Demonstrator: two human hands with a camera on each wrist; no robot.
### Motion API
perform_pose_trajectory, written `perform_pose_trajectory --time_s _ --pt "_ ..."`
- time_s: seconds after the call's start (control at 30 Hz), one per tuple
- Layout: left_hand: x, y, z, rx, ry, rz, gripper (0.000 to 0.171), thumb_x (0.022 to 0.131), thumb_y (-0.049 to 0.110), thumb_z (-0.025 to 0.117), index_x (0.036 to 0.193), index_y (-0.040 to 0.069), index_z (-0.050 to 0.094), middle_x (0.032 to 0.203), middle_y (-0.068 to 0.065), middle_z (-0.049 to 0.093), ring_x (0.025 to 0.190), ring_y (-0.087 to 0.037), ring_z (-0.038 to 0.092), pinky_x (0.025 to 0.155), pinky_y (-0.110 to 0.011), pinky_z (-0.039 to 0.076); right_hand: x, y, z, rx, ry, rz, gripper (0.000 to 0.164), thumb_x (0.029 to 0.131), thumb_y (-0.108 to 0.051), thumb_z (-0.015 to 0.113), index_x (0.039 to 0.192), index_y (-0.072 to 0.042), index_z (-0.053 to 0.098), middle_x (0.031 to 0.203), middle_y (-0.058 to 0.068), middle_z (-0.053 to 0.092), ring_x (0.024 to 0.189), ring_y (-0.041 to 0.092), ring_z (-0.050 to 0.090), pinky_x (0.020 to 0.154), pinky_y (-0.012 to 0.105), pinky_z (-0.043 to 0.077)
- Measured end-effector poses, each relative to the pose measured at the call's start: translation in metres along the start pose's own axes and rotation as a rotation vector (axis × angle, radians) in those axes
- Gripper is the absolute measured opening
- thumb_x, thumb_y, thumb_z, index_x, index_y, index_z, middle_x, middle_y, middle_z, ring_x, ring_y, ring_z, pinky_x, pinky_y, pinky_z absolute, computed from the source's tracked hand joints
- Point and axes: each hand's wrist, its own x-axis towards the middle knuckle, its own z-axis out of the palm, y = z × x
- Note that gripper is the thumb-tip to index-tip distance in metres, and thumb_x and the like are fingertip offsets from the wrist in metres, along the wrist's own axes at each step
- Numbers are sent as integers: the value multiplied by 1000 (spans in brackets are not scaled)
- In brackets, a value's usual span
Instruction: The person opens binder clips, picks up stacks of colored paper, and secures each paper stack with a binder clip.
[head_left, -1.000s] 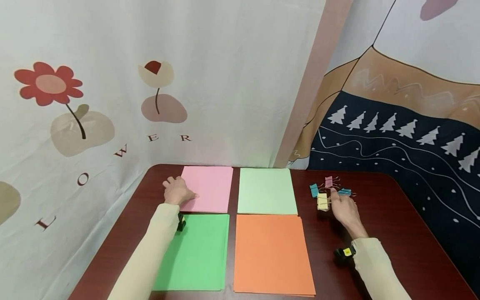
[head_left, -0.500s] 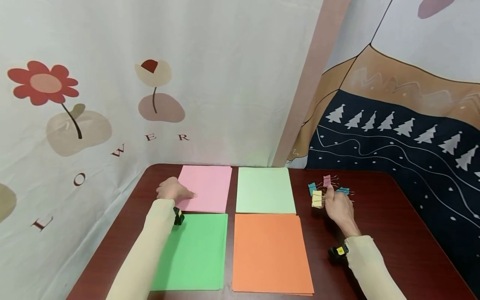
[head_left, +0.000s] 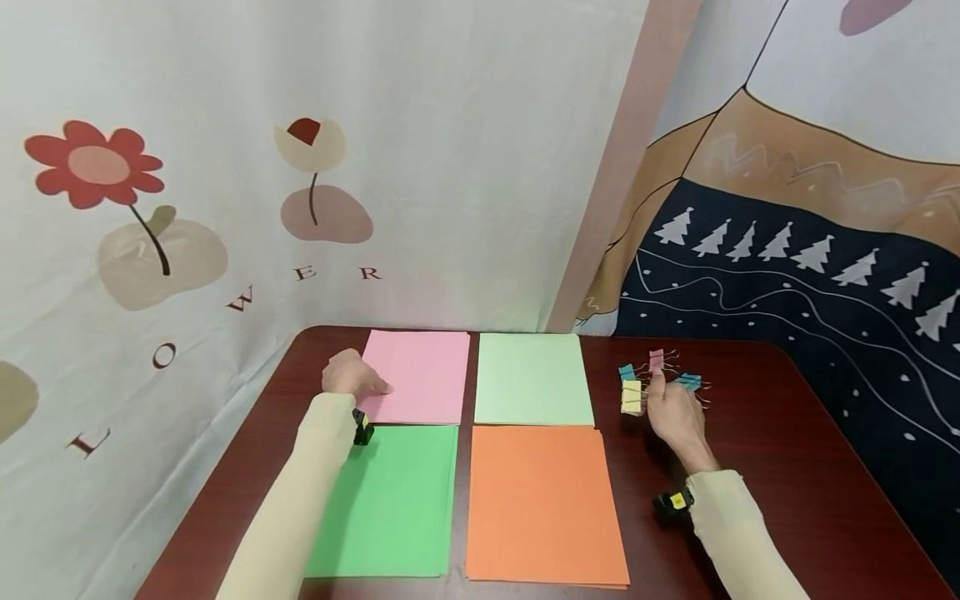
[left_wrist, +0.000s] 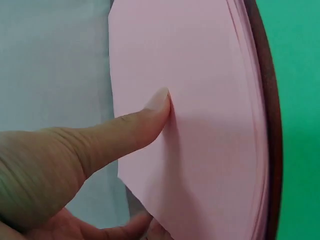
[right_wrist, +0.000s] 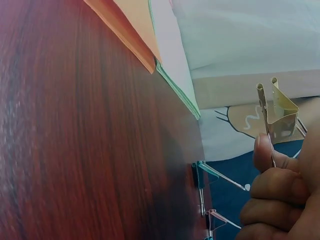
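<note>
At the back left, my left hand (head_left: 351,373) grips the left edge of a stack of pink paper (head_left: 423,375). Its thumb (left_wrist: 142,122) presses on the top sheet, while the other fingers are tucked low at the edge, partly hidden. My right hand (head_left: 675,417), at the back right, pinches a yellow binder clip (head_left: 632,397) by its metal handles. The clip's lips stand apart in the right wrist view. Around this hand lie a pink binder clip (head_left: 656,359), a blue binder clip (head_left: 626,371) partly covered by the yellow one, and another blue clip (head_left: 688,381).
A pale green paper stack (head_left: 534,379) lies right of the pink one. Nearer are a bright green stack (head_left: 397,500) and an orange stack (head_left: 546,504). The dark wooden table (head_left: 795,467) backs onto a printed curtain (head_left: 465,167).
The left hand's fingers have gone from spread beside the pink stack to tucked in at its edge. The right hand has shifted slightly left with the yellow binder clip.
</note>
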Motion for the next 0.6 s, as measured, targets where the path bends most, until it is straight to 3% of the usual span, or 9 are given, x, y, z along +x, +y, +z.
perform_pose_trajectory --time_s 0.27,0.43,0.5,0.6 --pt "-2 6 2 0 -10 15 82 74 31 93 131 -13 54 128 -29 60 102 -33 54 90 -47 51 -4 2 1 0 3 11 71 113 -41 19 52 -15 45 51 1 38 49 21 40 48 33 30" --pt "-3 7 3 24 -13 -3 80 74 34 92 130 -10 56 123 -26 62 98 -31 55 82 -43 50 -4 1 -2 -7 22 8 75 111 -49 13 52 -14 46 51 2 39 50 22 41 49 34 30" --pt "-2 4 2 -9 -20 9 80 74 33 91 131 -10 54 125 -26 60 99 -32 55 82 -44 50 -3 -2 -3 -5 31 -3 75 111 -49 14 52 -14 46 50 2 39 49 22 40 49 33 29" --pt "1 -6 2 -95 -51 44 84 77 30 88 137 -12 47 134 -29 54 111 -37 53 94 -51 49 -1 -6 -4 -4 34 -20 73 112 -45 19 52 -14 46 49 1 38 49 22 40 48 33 29"
